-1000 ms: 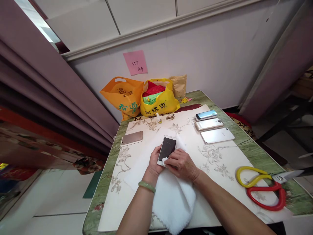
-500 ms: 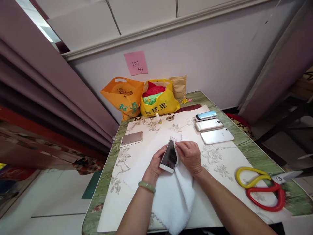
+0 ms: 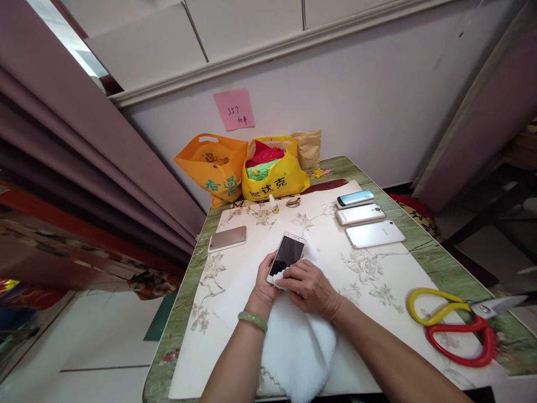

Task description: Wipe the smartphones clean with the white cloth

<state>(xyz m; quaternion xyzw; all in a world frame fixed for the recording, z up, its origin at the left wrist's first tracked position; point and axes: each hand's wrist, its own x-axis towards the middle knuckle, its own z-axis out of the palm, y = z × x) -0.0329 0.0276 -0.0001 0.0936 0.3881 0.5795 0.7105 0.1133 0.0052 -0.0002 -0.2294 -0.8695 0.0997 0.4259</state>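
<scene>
My left hand [image 3: 265,280], with a green bangle [image 3: 252,320] on its wrist, grips a white smartphone [image 3: 288,253] by its left side. The phone's dark screen faces up, tilted over the mat. My right hand [image 3: 309,286] pinches a fold of white cloth [image 3: 300,347] against the phone's lower end. Most of that cloth hangs below both hands and spreads over the mat, with a scalloped edge near the front. Behind the phone and cloth, the left fingertips are partly hidden.
A gold phone [image 3: 227,238] lies at left. A white phone [image 3: 375,234], another phone [image 3: 361,214] and a blue-faced phone [image 3: 354,198] are at right. Scissors [image 3: 465,319] lie front right. A small bottle [image 3: 273,204], an orange bag [image 3: 213,165] and a yellow bag [image 3: 274,179] stand behind.
My right hand has moved the cloth from the phone's upper right edge down to its lower end. The phone has turned slightly clockwise, showing more of its screen.
</scene>
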